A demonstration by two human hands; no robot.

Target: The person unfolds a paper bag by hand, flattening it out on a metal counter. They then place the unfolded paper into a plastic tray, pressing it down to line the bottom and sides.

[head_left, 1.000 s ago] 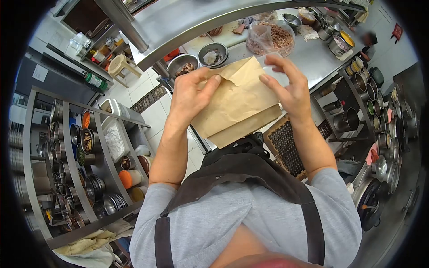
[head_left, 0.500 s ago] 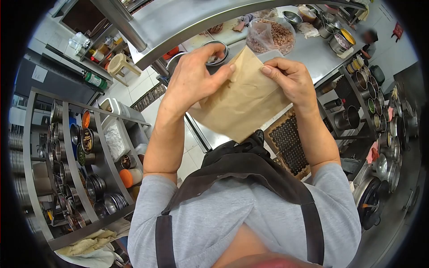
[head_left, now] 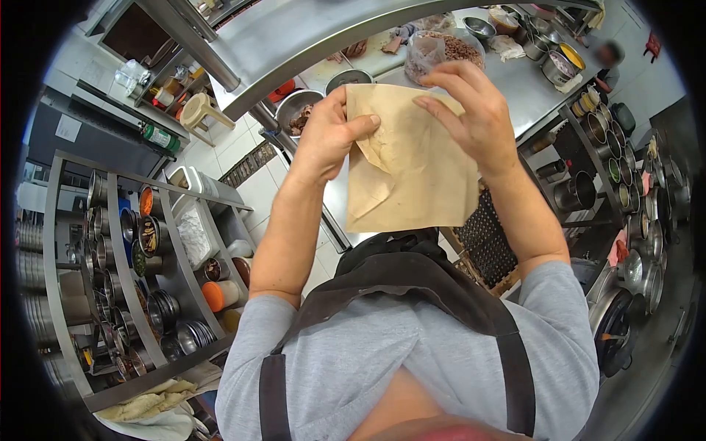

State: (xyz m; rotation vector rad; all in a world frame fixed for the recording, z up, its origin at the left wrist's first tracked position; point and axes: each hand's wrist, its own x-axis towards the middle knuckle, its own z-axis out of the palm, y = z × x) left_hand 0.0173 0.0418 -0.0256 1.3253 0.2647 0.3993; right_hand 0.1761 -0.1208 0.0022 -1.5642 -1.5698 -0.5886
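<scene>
A brown paper sheet or bag [head_left: 419, 173] hangs upright in front of my apron, creased and folded over along its left side. My left hand [head_left: 331, 136] pinches its upper left part, thumb on the front face. At the upper right edge is my right hand [head_left: 471, 114], its fingers curved and apart from the thumb; the thumb tip is close to the paper, and whether it touches cannot be made out. Behind the paper lies a steel counter [head_left: 511, 88] with a plastic bag of brown pieces [head_left: 456, 50].
A metal bowl with meat [head_left: 296, 110] stands left of the paper. Shelves of steel pots [head_left: 151, 235] are at the left, more pots [head_left: 607, 140] at the right. An overhead shelf [head_left: 294, 44] crosses the top. Part of a person [head_left: 609, 66] shows at the upper right.
The paper has turned from a slanted position to nearly upright. My left hand has moved onto its left edge, and my right hand has lifted and loosened from the corner.
</scene>
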